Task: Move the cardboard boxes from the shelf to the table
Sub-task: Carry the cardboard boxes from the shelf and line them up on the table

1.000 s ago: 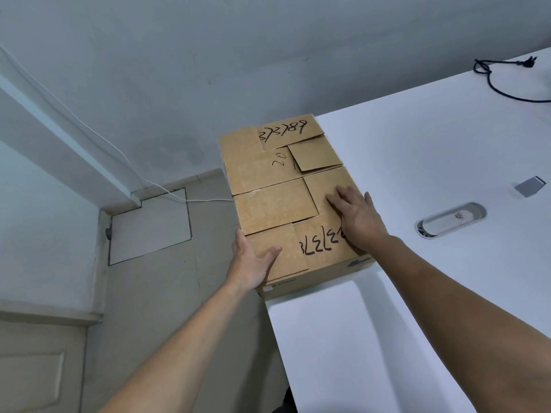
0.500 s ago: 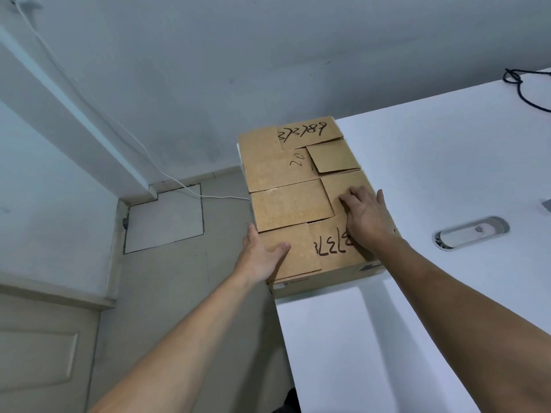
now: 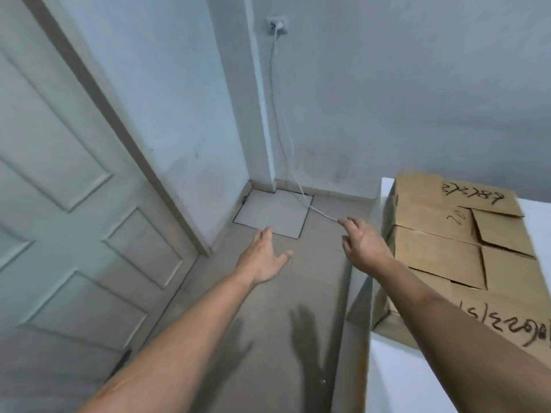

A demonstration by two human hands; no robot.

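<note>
The cardboard box [image 3: 453, 251] sits at three o'clock on the white surface [image 3: 399, 380]. Both grips, left hand [image 3: 262, 259] and right hand [image 3: 362, 244], are spread and empty above the floor [image 3: 268, 338].

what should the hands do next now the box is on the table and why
Probably turn away to fetch another box from the shelf, which is out of view. The cardboard box sits on the white table at its corner, and both the left hand and right hand are open, empty, and off it.
</note>
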